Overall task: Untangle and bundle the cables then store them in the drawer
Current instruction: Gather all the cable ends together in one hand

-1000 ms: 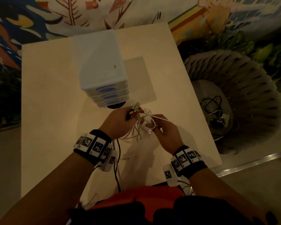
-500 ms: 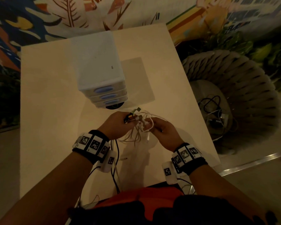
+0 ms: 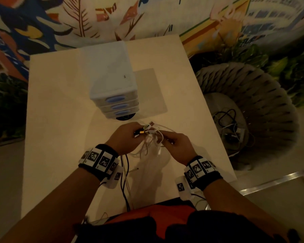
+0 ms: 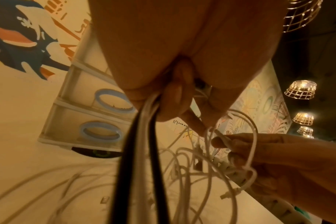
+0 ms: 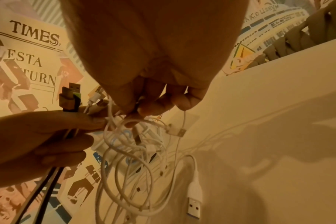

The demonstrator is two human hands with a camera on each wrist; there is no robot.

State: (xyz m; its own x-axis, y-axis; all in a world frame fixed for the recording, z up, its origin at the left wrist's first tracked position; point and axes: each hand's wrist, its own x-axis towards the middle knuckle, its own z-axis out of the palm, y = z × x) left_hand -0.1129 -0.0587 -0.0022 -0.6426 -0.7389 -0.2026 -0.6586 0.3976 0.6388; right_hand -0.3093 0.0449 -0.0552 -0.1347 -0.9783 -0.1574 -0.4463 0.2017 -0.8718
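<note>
A tangle of white cables (image 3: 151,142) hangs between both hands above the table (image 3: 60,120). My left hand (image 3: 139,133) grips a bunch of plug ends (image 5: 71,97), black-gold and green ones among them, with black cables (image 4: 125,174) trailing down toward my body. My right hand (image 3: 165,139) pinches white cable loops (image 5: 134,159) right beside the left fingers. A white USB plug (image 5: 195,201) dangles low over the table. The white drawer unit (image 3: 112,81) with blue handles (image 4: 101,131) stands just beyond the hands, all its drawers closed.
A dark round object (image 3: 125,118) lies under the drawer unit's front edge. Right of the table stands a woven basket chair (image 3: 261,95) holding more cables (image 3: 230,123). A painted mural wall runs behind the table. The table's near edge is at my waist.
Both hands have stayed over the same spot. The right fingers have worked closer to the plug bundle in the left hand, and the white loops have shifted a little.
</note>
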